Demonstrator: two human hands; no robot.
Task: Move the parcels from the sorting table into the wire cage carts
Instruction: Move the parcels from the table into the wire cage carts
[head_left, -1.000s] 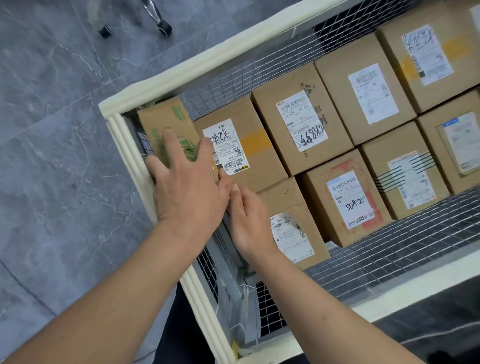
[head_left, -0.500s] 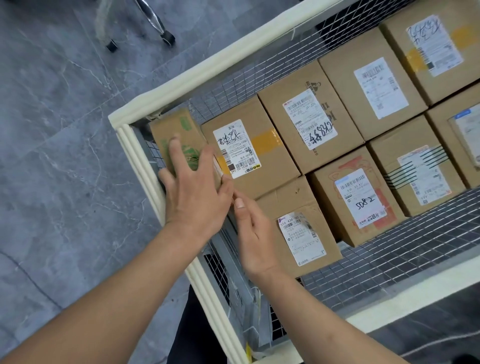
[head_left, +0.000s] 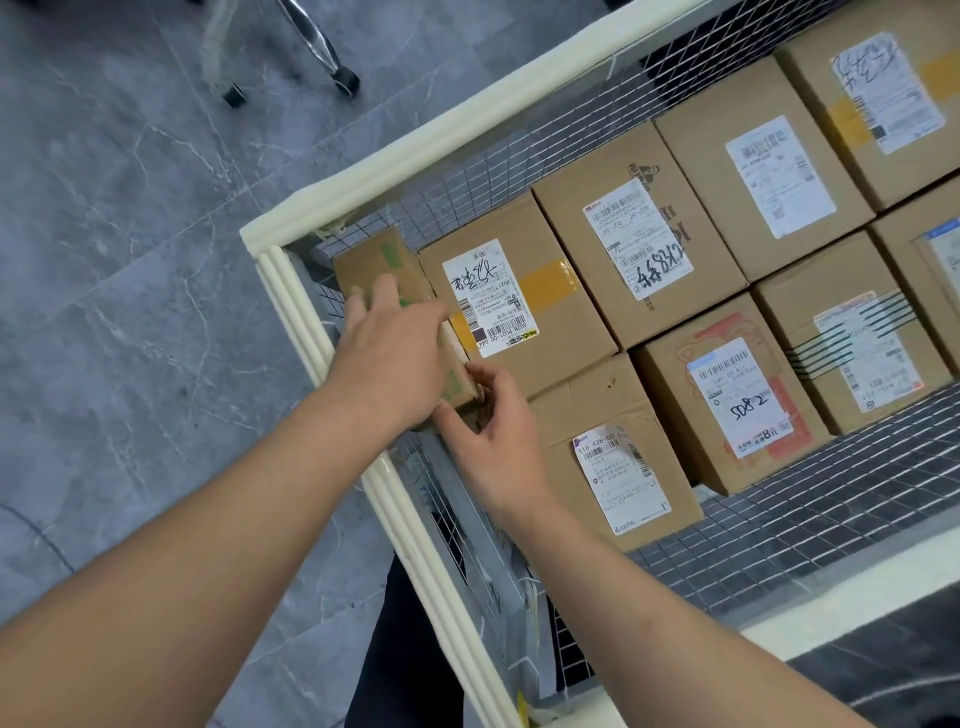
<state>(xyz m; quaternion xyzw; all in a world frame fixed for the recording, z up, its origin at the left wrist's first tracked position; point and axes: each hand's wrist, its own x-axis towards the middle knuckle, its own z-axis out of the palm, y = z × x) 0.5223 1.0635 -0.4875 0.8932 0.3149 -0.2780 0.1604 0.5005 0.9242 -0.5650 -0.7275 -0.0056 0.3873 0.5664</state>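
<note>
The left hand (head_left: 387, 358) lies flat on top of a narrow brown parcel (head_left: 382, 270) with green print, and its fingers (head_left: 382, 291) are straight and a little spread. The right hand (head_left: 493, 441) holds the near end of the same parcel; its thumb and fingers curl around the lower corner. The parcel stands in the corner of the wire cage cart (head_left: 291, 291), just beside the cream padded rim that passes under the left wrist.

To the right of the fingers, touching the narrow parcel, stands a box with a handwritten label (head_left: 519, 296) and yellow tape. Below it, just beside the right hand, is a box with a white barcode label (head_left: 613, 467). Farther right, more cardboard boxes (head_left: 727, 405) fill the cart in close rows, each with a shipping label on top. Near the right forearm, the wire mesh floor (head_left: 831, 499) of the cart is bare.

Outside the cart, to the left of the left hand, is a grey marble floor (head_left: 130, 312), and far above the fingers two small caster wheels (head_left: 345, 80) stand on it.
</note>
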